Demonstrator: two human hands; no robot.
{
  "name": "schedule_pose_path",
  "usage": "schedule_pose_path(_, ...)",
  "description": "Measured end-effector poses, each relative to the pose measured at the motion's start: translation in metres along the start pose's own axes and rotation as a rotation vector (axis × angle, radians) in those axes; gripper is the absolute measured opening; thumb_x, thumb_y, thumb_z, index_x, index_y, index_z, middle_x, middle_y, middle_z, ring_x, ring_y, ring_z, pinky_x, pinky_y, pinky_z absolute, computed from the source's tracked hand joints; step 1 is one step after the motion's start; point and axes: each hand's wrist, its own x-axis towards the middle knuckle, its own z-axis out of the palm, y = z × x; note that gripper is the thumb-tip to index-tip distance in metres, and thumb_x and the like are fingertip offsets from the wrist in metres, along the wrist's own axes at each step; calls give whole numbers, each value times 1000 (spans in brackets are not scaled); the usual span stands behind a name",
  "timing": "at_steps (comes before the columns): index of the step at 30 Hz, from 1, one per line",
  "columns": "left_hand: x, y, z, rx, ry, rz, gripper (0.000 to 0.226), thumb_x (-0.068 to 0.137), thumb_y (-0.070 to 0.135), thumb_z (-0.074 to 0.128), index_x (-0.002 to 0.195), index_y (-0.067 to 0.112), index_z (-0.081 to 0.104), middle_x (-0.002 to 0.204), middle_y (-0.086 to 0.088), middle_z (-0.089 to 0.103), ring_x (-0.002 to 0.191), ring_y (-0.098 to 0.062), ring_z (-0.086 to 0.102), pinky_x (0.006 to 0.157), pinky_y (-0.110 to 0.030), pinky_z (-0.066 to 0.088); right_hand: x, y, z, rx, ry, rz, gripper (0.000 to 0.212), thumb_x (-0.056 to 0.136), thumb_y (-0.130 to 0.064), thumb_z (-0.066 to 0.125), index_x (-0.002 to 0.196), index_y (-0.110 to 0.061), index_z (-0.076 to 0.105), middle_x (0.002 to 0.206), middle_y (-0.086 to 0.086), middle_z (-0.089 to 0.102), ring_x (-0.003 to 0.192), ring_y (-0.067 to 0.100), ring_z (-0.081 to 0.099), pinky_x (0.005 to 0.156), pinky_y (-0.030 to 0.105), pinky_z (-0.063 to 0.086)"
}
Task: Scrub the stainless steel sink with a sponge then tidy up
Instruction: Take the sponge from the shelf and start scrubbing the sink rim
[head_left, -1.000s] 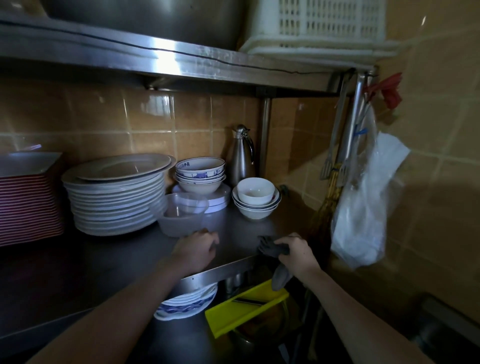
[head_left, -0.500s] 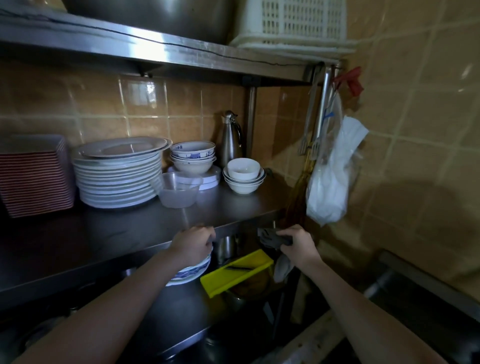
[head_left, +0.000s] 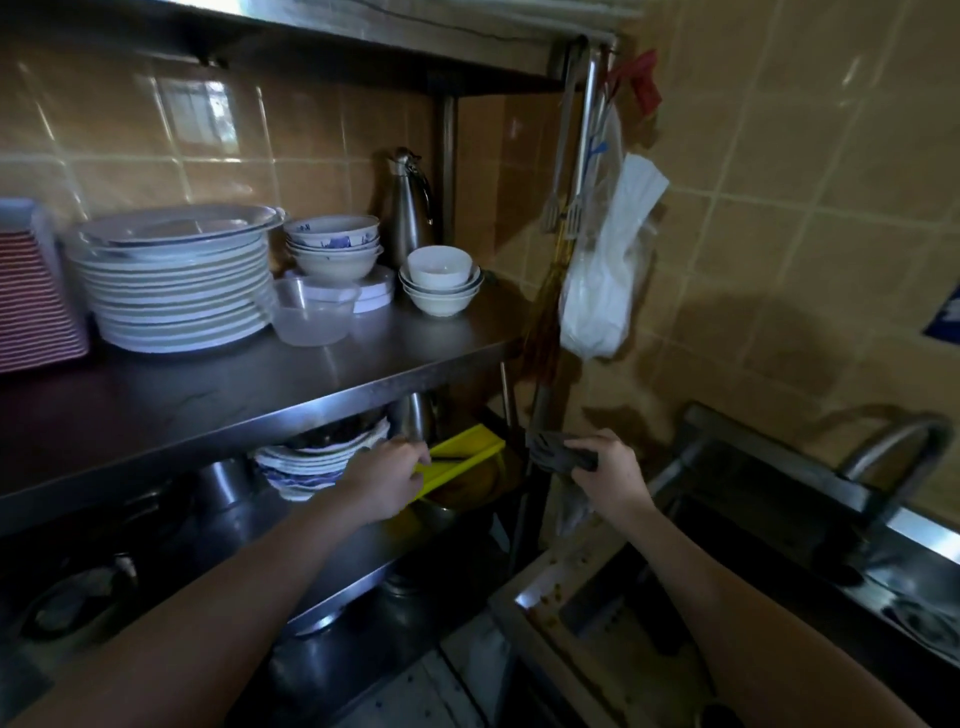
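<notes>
R hand, mid-frame and just right of the steel shelf rack, is clamped tight round a crumpled dark grey scrub pad. The pad's loose end sticks out left of the fist, right by the rack's front-right post. Can't tell if pad and post touch.

L hand reaches in under the middle shelf. Its fingers are curled on the near-left end of a flat yellow plastic tray w/ a dark slot, so it's gripping that. The tray lies tilted on the lower shelf, its far end pointing up and right.

The stainless steel sink is at near right, apart from both hands, w/ a curved steel tap on its far side. The basin's too dark to read.

Middle shelf, left to right:
- stack of red-and-white striped trays
- tall stack of round white plates
- clear plastic tub at the front, w/ stacked blue-patterned white bowls behind it
- nested plain white bowls
- tall steel vacuum jug at the far back by the tiled wall

Lower shelf has a stack of blue-rimmed dishes just left of L hand.

Off the rack's right side hang steel tongs and a white plastic bag.
</notes>
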Motion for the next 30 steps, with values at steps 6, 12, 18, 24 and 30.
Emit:
schedule_pose_path(6,-2,15,28,-15,-56,4,30,90,27,50,119,27,53,129,-3,52,118,-26,50,90,-37,42,-24,26,-5,-6,-12,35,39,87,-1,58,124,-14,61,123,3,49,115,21,51,98,33,46)
schedule_pose_path(12,-1,37,61,-97,-112,2,28,89,23,49,116,25,57,124,-5,53,115,-26,52,93,-41,44,-41,60,8,-13,6,89,36,86,-2,60,119,-16,63,119,2,52,110,18,52,92,22,41)
schedule_pose_path(18,-7,56,105,-128,-172,-10,29,91,22,48,119,24,55,125,-3,53,115,-24,51,90,-36,42,-50,93,25,11,-28,150,38,85,-1,61,120,-16,63,121,1,52,114,19,50,95,21,38)
schedule_pose_path(24,-11,74,142,-115,-261,-51,30,94,24,45,123,23,51,123,-4,50,113,-25,50,90,-38,41,-61,111,44,55,-130,168,39,85,0,59,121,-13,63,123,3,51,115,21,50,103,30,43)
schedule_pose_path(30,-17,78,171,-169,-298,-88,30,94,23,46,124,21,49,124,-4,49,113,-25,51,89,-41,44,-72,120,76,131,-200,142,40,83,3,60,119,-14,64,123,0,52,116,19,51,104,34,44)
